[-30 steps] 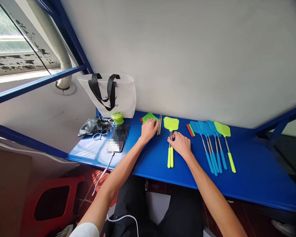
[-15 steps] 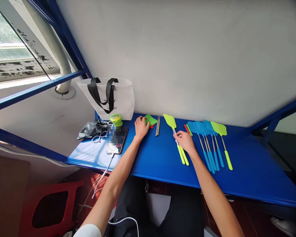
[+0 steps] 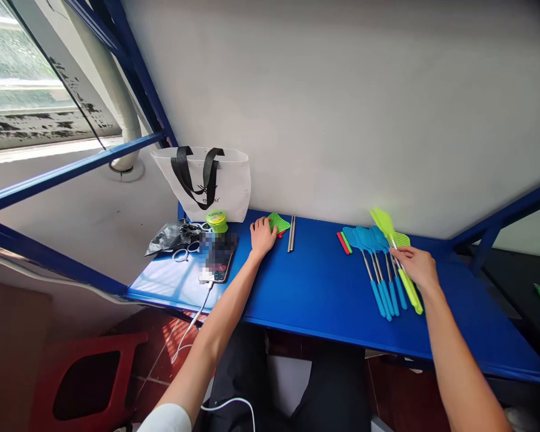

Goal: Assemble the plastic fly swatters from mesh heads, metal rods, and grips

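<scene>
Blue surface [image 3: 315,285]: stretches across in front of me, wall [image 3: 324,120] along its back edge, my lap below its front edge, a blue frame [image 3: 504,214] beyond its right end.
Right hand [image 3: 414,265]: my thumb and fingers are clamped on the shaft of a yellow swatter [image 3: 383,223], over the right part of the surface.
Held swatter: tilted, its slightly blurred head up toward the wall and its handle pointing back to the front edge.
Second yellow swatter [image 3: 403,240]: right behind the held one, partly hidden by my hand; I cannot tell whether the two touch.
Blue swatters [image 3: 364,239]: just left of the held one, heads overlapping, handles ending short of the front edge.
Left hand [image 3: 261,235]: set down near the back edge, fingers at a green mesh piece [image 3: 279,222]; I cannot tell whether they grip it.
Red piece [image 3: 280,235]: peeks out beneath the green mesh.
Metal rods [image 3: 291,234]: side by side, just right of the mesh.
Middle room: a wide stretch of blue runs from the rods to the red stick [image 3: 342,243] and green stick [image 3: 346,242] beside the blue heads.
Left end: tighter for my arm, with a phone [image 3: 225,264], green tub [image 3: 216,222], black plastic bag [image 3: 166,237] and white tote [image 3: 229,186] close together.
</scene>
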Motion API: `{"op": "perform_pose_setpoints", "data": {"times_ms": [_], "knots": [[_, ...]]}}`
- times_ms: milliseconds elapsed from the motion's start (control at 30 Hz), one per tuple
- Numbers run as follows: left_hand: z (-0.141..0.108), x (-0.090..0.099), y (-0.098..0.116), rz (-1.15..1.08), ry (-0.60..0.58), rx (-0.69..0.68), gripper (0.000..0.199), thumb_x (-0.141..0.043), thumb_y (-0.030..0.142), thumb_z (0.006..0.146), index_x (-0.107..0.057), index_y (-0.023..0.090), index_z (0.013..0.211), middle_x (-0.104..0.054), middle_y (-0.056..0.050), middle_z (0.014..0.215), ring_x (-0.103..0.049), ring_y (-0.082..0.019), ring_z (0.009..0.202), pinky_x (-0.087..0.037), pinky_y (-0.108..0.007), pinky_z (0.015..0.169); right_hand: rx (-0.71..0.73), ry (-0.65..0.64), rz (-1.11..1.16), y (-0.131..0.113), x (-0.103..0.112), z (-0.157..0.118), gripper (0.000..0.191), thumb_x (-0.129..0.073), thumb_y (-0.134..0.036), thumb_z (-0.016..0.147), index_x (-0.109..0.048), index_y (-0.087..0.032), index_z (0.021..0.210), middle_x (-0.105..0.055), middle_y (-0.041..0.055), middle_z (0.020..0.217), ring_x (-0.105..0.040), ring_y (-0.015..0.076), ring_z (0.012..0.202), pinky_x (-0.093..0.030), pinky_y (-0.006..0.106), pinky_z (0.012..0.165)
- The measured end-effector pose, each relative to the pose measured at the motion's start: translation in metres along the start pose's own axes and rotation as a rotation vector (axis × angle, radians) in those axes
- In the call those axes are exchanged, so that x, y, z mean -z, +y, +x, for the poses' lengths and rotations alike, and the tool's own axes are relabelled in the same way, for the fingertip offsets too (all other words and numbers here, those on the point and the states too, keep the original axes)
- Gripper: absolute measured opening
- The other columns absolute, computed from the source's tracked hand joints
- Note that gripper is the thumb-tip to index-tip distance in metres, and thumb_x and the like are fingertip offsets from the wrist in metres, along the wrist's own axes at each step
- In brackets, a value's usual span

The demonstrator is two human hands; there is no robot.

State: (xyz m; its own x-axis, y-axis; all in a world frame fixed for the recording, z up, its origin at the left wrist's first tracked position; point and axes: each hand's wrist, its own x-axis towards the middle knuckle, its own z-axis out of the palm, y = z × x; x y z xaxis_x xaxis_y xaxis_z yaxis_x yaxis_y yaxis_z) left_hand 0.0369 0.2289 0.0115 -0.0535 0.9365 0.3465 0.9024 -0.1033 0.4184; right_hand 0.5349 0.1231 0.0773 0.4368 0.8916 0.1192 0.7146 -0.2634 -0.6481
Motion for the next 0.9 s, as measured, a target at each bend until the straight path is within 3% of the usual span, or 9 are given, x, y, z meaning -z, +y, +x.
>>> {"op": "perform_pose_setpoints", "data": {"times_ms": [100, 200, 400, 667, 767, 900], "knots": [[-0.001, 0.0, 0.001, -0.006, -0.002, -0.003, 0.041, -0.045, 0.034, 0.11, -0.064, 0.02, 0.142, -0.066, -0.02, 0.153, -0.057, -0.037, 0.146, -0.04, -0.055, 0.125, -0.049, 0.047, -0.257, 0.042, 0.016, 0.019, 0.043, -0.069, -0.064, 0.084, -0.078, -0.023, 0.082, -0.082, 0.0157, 0.081, -0.077, 0.0393, 0.091, -0.053, 0.045, 0.078], [-0.001, 0.001, 0.001, -0.014, -0.002, -0.002, 0.041, -0.045, 0.035, 0.109, -0.064, 0.02, 0.143, -0.066, -0.019, 0.154, -0.057, -0.036, 0.147, -0.04, -0.055, 0.126, -0.045, 0.059, -0.362, 0.059, 0.013, 0.025, 0.043, -0.066, -0.063, 0.087, -0.081, -0.022, 0.087, -0.084, 0.0174, 0.095, -0.076, 0.0388, 0.089, -0.053, 0.044, 0.076], [-0.002, 0.002, 0.001, -0.019, -0.015, -0.007, 0.041, -0.044, 0.036, 0.11, -0.064, 0.021, 0.144, -0.065, -0.019, 0.155, -0.055, -0.035, 0.149, -0.038, -0.055, 0.127, -0.097, 0.089, -0.457, 0.058, 0.012, 0.025, 0.042, -0.064, -0.057, 0.094, -0.087, -0.021, 0.101, -0.084, 0.0205, 0.109, -0.077, 0.0376, 0.091, -0.055, 0.043, 0.076], [-0.002, 0.005, 0.004, -0.022, -0.022, -0.002, 0.041, -0.044, 0.035, 0.11, -0.064, 0.022, 0.143, -0.065, -0.019, 0.156, -0.055, -0.036, 0.149, -0.037, -0.055, 0.128, -0.002, 0.018, -0.643, 0.039, 0.005, 0.019, 0.054, -0.064, -0.064, 0.096, -0.087, -0.016, 0.106, -0.081, 0.0243, 0.092, -0.078, 0.0386, 0.083, -0.056, 0.044, 0.07], [-0.002, 0.005, 0.004, -0.028, -0.031, -0.001, 0.042, -0.045, 0.035, 0.11, -0.064, 0.021, 0.144, -0.065, -0.019, 0.156, -0.055, -0.036, 0.149, -0.036, -0.055, 0.128, 0.007, -0.041, -0.653, 0.034, 0.005, 0.022, 0.045, -0.063, -0.054, 0.097, -0.086, -0.015, 0.102, -0.081, 0.0239, 0.093, -0.078, 0.038, 0.086, -0.054, 0.041, 0.071], [-0.002, 0.006, 0.004, -0.028, -0.037, -0.004, 0.042, -0.044, 0.035, 0.111, -0.064, 0.021, 0.145, -0.064, -0.019, 0.156, -0.055, -0.035, 0.149, -0.036, -0.055, 0.129, -0.039, -0.024, -0.6, 0.044, 0.022, 0.03, 0.034, -0.064, -0.043, 0.097, -0.085, -0.017, 0.098, -0.081, 0.0245, 0.097, -0.077, 0.0397, 0.094, -0.048, 0.043, 0.074]]}}
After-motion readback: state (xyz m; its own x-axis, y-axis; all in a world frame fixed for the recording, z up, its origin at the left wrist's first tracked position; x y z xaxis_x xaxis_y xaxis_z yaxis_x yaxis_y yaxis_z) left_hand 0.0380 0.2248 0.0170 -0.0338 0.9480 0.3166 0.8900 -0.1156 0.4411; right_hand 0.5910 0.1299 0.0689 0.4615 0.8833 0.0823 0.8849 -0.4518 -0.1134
